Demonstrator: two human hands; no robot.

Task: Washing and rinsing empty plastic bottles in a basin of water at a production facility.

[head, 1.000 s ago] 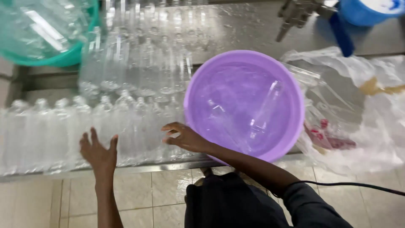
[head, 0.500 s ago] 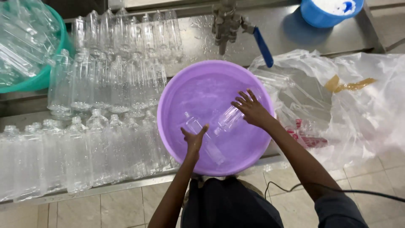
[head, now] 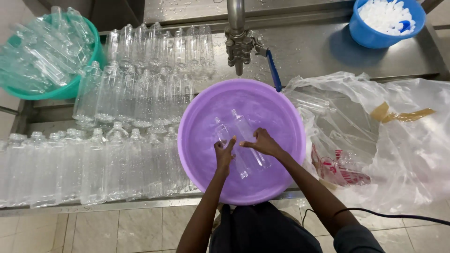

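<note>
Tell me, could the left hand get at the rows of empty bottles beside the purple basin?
Probably yes: the left hand is in the purple basin, and the bottle rows stand uncovered just beyond its rim.

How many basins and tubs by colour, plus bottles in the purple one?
Purple basin: 1, both hands in it, left hand and right hand on the bottles
Green tub: 1
Blue tub: 1
Clear bottles in the purple basin: 2
Total: 3 containers, 2 bottles
</note>
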